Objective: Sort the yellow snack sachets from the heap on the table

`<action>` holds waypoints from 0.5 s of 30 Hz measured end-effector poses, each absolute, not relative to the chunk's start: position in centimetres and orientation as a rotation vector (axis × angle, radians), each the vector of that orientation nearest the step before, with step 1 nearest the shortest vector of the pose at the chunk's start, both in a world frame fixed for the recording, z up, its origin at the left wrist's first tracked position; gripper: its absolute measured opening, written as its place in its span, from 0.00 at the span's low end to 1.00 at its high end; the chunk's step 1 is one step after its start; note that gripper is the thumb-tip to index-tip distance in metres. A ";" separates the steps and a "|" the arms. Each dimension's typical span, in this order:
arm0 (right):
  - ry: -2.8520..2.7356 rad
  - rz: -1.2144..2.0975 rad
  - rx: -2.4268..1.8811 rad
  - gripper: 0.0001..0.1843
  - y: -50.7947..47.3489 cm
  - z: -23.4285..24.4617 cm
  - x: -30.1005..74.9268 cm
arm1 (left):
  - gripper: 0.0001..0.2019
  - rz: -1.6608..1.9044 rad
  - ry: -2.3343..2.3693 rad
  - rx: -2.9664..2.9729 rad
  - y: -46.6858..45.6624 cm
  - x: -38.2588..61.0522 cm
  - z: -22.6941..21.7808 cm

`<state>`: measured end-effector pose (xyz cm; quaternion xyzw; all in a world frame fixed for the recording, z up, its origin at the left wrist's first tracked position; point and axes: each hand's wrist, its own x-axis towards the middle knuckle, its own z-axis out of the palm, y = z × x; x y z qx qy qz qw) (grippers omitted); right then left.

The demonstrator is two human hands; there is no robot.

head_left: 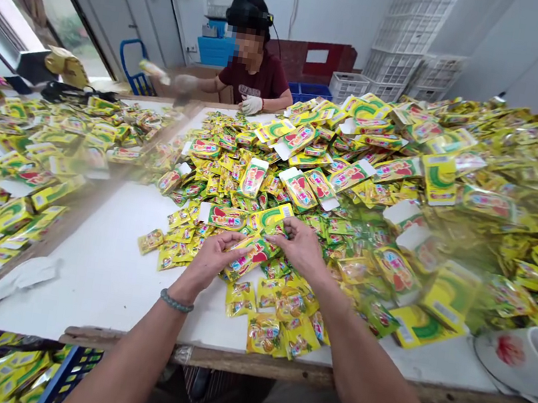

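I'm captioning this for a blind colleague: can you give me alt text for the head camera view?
Two bare hands, left hand and right hand, together grip a yellow snack packet at the edge of a huge pile of yellow packets covering a white table. Across the table a co-worker in white gloves sits sorting; a white bowl stands at the right.

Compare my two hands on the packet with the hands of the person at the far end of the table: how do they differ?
Your left hand and right hand are bare; the co-worker's hand wears a white glove. Yours meet on one yellow packet; the co-worker's gloved hand rests on the table, the other reaches sideways, blurred. Your left wrist has a green bracelet; theirs shows none. Both work the same packet pile.
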<state>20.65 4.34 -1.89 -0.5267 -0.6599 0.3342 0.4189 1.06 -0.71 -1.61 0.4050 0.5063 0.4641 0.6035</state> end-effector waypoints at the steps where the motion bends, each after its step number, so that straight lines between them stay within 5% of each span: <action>1: -1.639 0.824 -1.329 0.18 4.2 -1.9 20.4 | 0.24 1.071 1.163 0.938 -0.7 1.0 -1.6; 15: -1.440 0.794 -1.304 0.23 3.2 -2.3 18.5 | 0.22 0.998 1.046 0.692 -0.5 0.4 -0.8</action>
